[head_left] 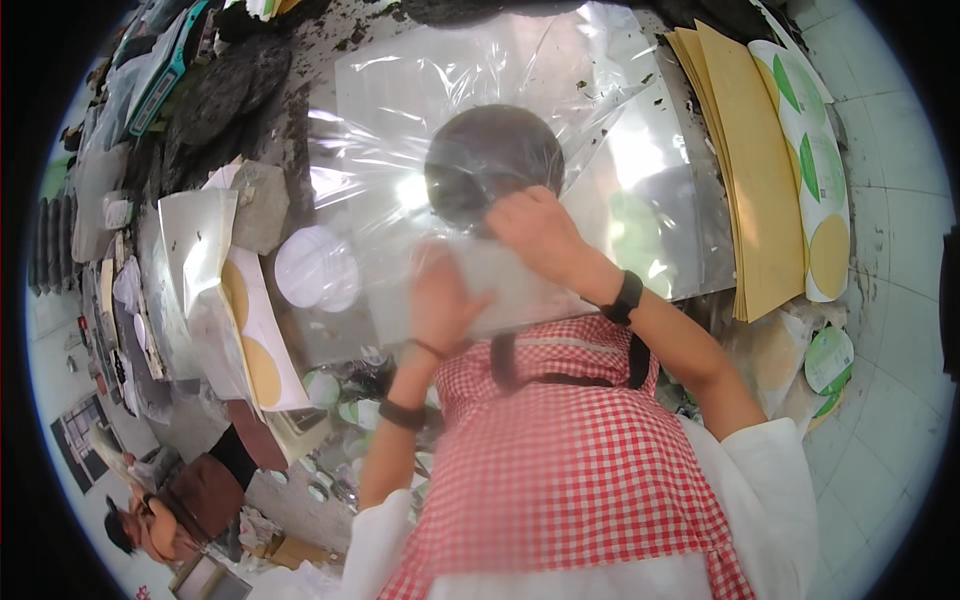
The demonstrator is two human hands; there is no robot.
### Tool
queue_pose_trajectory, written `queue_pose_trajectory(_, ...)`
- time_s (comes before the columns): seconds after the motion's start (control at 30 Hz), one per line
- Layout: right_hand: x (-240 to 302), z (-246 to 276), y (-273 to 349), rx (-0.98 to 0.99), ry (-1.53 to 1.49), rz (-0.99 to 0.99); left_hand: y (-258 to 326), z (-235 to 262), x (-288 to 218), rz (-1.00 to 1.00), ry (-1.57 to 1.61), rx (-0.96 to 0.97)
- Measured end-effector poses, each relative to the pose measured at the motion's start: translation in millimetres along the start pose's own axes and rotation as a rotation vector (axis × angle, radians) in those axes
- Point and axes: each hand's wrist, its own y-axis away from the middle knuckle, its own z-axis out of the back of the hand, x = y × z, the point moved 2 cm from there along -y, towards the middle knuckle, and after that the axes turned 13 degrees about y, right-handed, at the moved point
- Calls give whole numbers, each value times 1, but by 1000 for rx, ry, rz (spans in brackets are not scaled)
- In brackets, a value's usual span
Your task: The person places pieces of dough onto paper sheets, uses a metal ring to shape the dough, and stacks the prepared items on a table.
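A dark, round, flat cake (492, 150) lies under or inside clear plastic film (395, 95) on the work table. My right hand (537, 232) is at the cake's lower right edge, with its fingers curled and pressed together on the film. Nearer to me, my left hand (440, 298) hovers over the front part of the film, smeared by motion. Its thumb stands apart from the fingers, and nothing shows in it. White round papers (317, 268) lie to the left of the film.
Brown paper sheets (745, 160) and a strip of round labels (818, 170) lie along the right edge. Several dark round cakes (225, 95) are piled at the far left, near a teal-edged device (172, 68). More label sheets (262, 330) stand at left. Another person (160, 525) is at the lower left.
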Motion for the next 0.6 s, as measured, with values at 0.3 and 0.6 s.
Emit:
queue_pose_trajectory(0.3,-18,36,1,-169,-64,55,-114,34,-35,-419,327,-498)
queue_pose_trajectory(0.6,-52,28,-34,-408,-638,-548,-105,19,-38,-313,360,-368)
